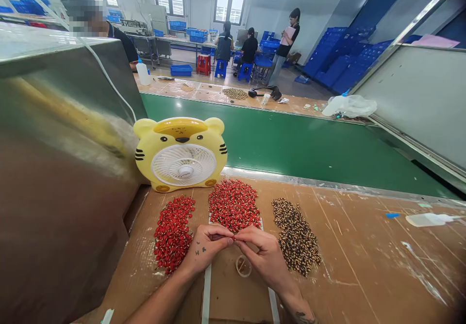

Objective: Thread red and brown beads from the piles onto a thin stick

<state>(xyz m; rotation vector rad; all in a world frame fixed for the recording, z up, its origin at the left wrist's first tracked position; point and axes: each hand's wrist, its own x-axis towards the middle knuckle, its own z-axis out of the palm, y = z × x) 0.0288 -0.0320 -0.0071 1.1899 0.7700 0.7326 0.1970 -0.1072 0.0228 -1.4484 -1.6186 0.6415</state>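
Observation:
My left hand and my right hand meet fingertip to fingertip over the cardboard. Both are pinched closed on a tiny red piece, mostly hidden by the fingers. Just beyond them lies a heap of small red and gold parts. Left of my left hand is a heap of small red parts. To the right of my right hand spreads a pile of small black and gold parts. A small clear round dish sits below my right fingers.
A yellow animal-faced fan stands behind the heaps, beside a metal housing on the left. A green conveyor belt runs across beyond the cardboard-covered table. A squeeze bottle lies at right. Several people are farther back.

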